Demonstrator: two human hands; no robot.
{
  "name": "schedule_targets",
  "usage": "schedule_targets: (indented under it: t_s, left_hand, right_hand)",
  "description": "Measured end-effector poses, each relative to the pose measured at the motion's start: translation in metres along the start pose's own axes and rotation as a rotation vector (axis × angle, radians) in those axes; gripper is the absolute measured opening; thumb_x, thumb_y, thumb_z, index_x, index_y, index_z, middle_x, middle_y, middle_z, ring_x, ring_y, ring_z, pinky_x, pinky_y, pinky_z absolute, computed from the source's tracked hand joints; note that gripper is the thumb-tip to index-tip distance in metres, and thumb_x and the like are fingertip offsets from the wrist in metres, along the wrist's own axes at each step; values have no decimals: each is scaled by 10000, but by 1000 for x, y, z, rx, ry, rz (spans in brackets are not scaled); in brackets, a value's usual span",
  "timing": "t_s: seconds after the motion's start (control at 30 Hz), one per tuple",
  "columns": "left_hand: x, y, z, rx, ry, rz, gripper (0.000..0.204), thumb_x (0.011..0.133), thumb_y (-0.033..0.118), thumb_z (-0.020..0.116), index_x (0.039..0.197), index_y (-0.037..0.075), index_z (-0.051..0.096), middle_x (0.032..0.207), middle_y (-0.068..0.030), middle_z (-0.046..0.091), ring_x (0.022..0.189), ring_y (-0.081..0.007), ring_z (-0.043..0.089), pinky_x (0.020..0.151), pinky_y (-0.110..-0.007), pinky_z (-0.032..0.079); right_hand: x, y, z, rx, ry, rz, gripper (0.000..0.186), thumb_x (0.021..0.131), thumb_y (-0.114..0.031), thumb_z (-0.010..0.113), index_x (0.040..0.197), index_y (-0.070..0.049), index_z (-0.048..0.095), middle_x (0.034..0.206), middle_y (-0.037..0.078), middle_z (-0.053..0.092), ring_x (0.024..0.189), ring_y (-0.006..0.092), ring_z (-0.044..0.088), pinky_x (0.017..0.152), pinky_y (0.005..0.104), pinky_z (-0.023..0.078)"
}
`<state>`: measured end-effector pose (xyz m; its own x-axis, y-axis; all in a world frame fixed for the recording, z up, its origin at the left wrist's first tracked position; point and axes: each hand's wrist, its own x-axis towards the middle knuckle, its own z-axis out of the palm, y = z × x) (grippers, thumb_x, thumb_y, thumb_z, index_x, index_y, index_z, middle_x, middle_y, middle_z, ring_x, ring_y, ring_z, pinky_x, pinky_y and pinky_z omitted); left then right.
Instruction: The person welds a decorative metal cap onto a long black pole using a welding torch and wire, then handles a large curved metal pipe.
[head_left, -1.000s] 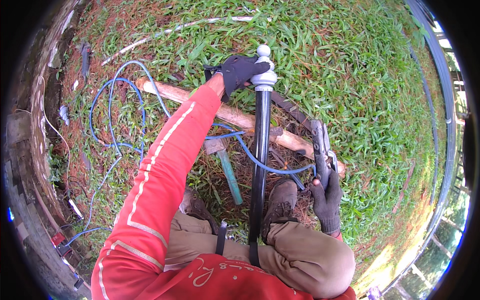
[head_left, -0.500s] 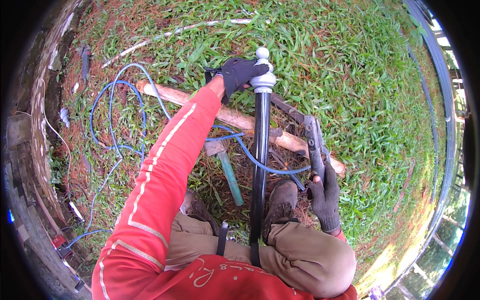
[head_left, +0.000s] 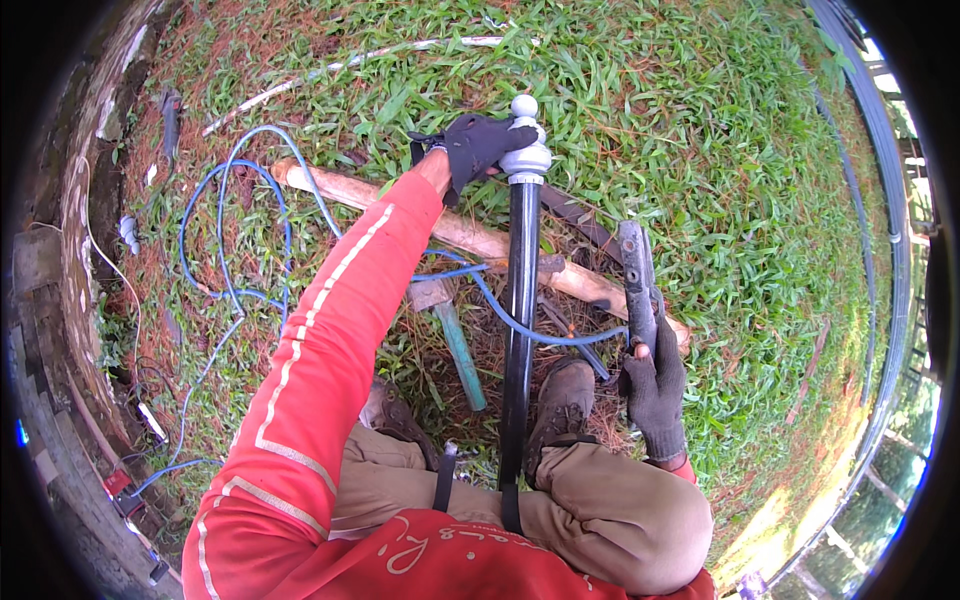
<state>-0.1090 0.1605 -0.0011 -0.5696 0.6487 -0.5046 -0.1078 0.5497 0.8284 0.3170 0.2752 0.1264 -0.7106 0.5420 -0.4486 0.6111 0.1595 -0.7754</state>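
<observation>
A black metal pole (head_left: 522,260) stands between my legs, topped by a white ball-tipped finial (head_left: 527,160). My left hand (head_left: 478,150), in a dark glove, is closed around the finial's left side, thumb across it. My gloved right hand (head_left: 655,395) is closed on a worn, dark grey tool that looks like a welding electrode holder (head_left: 637,275), pointing away from me, right of the pole. A blue cable (head_left: 540,338) runs past the pole toward that hand; where it joins the tool is hidden.
A peeled wooden log (head_left: 460,232) lies across the grass behind the pole. Left of the pole rests a hammer with a green handle (head_left: 460,355). Loops of blue cable (head_left: 182,240) lie farther left, beside a low wall edge (head_left: 95,150). Long dark pipes (head_left: 893,230) run along the right.
My right hand and the grey tool have shifted slightly right, and the tool has tilted a little. My left hand stays on the finial.
</observation>
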Motion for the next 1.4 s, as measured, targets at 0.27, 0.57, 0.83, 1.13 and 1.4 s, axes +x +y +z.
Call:
schedule_targets:
  t_s: [0.27, 0.57, 0.83, 1.13, 1.4]
  left_hand:
    - [-6, 15, 4, 10, -15, -61, 499, 1051, 564, 751, 1327, 151, 809, 901, 42, 728, 708, -61, 581, 620, -241, 491]
    - [-9, 17, 3, 9, -20, -23, 508, 1042, 575, 758, 1325, 156, 813, 904, 42, 728, 698, -54, 575, 614, -238, 486]
    - [4, 12, 13, -40, -52, -49, 465, 1062, 516, 752, 1262, 99, 801, 943, 42, 733, 773, -56, 599, 664, -237, 492]
    - [9, 3, 9, -141, -46, 22, 470, 1034, 465, 817, 1287, 70, 796, 1026, 7, 760, 854, -102, 680, 733, -309, 555]
    - [-2, 10, 3, -21, -55, -18, 473, 1042, 568, 761, 1271, 158, 818, 883, 59, 712, 712, -46, 561, 633, -238, 452]
  right_hand:
    - [3, 33, 1, -16, 44, -151, 641, 1119, -215, 592, 1707, -8, 440, 1183, 253, 744, 890, 307, 733, 791, 432, 581]
    - [-1, 27, 1, -282, 201, -402, 647, 1113, -293, 657, 1634, 48, 482, 1147, 289, 756, 980, 395, 803, 839, 441, 612]
    - [0, 42, -1, -210, 104, -257, 656, 1117, -293, 654, 1640, 56, 471, 1242, 324, 745, 1025, 428, 799, 847, 466, 613]
    - [3, 45, 3, -200, 110, -280, 697, 1147, -360, 642, 1704, 3, 434, 1016, 65, 730, 793, 117, 630, 692, 313, 525]
    - [0, 38, 2, -300, 134, -326, 703, 1088, -301, 714, 1621, 92, 476, 1281, 335, 744, 1127, 474, 790, 919, 487, 625]
